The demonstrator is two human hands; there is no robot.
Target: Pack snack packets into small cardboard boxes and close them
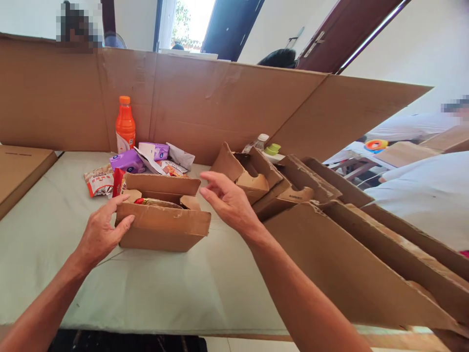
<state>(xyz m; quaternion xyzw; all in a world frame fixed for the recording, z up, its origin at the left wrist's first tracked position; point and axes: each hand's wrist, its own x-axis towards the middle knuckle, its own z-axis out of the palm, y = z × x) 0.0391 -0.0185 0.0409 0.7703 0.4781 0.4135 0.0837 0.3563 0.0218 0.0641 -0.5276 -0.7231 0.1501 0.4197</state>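
Bare forearms [300, 278] sit nearest the lens, coming in either side of the small open carton [161, 232]. Carton is on the pale-covered table [205, 293], between the two hands, open top up, long axis running left-right across the reach.

Key relation: left hand [104, 227] is the nearer one, at the carton's left end, thumb against its near wall, fingers by the left flap. Touching, yes; whether it truly grips, can't tell. Right hand [229, 203] is off the carton's far right corner, fingers loosely bent and parted, nothing held. Its fingertips look just beside the far flap; can't confirm contact. So carton lies to the left of the right hand, crosswise to it.

Counts, placed from the carton:
- inside: at least 1 packet [164, 203], mostly hidden
- just behind its far left corner: 1 red packet [118, 182]
- left and behind: 1 brown-and-white bag [99, 181]
- behind: 2 purple packs [128, 162], 1 silvery pouch [182, 156]; other wrappers overlap, no firm count
- behind those: 1 orange bottle [125, 122]
- right and beyond: 1 white-capped bottle [261, 142], 1 green-topped container [272, 150]
- right: overlapping larger cartons [304, 264], can't count
- far left: 1 flat box [24, 168]
- across the back: 1 cardboard screen [212, 102]
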